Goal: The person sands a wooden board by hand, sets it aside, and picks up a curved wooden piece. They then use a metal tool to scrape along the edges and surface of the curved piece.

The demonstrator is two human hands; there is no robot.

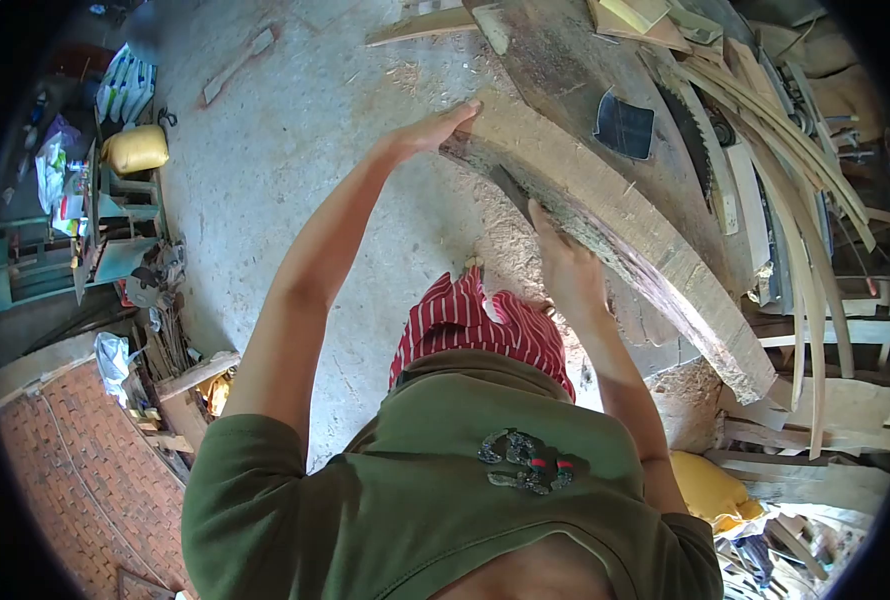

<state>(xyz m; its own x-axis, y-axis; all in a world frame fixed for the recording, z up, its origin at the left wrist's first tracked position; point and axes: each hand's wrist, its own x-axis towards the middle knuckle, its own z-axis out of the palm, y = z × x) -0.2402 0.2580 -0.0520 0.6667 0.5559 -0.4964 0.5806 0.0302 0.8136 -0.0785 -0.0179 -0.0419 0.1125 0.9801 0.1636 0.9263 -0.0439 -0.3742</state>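
Note:
A long, thick wooden board [605,195] runs slantwise from the upper middle down to the right, its near edge rough and bark-like. My left hand [443,130] grips its far end, thumb over the top face and the other fingers mostly hidden. In my right hand [570,270] is a dark flat blade [511,190], held against or close beside the rough edge. The fingers are closed round the tool's lower part, so its handle is hidden. Sawdust [510,235] lies on the floor below the board.
Beyond the board stands a worn saw table [565,75] with a toothed saw blade [687,130] and a dark curved piece [624,126]. Long wood strips [795,160] pile up at the right. A yellow sack [137,149] sits at the left, above stacked bricks [85,470].

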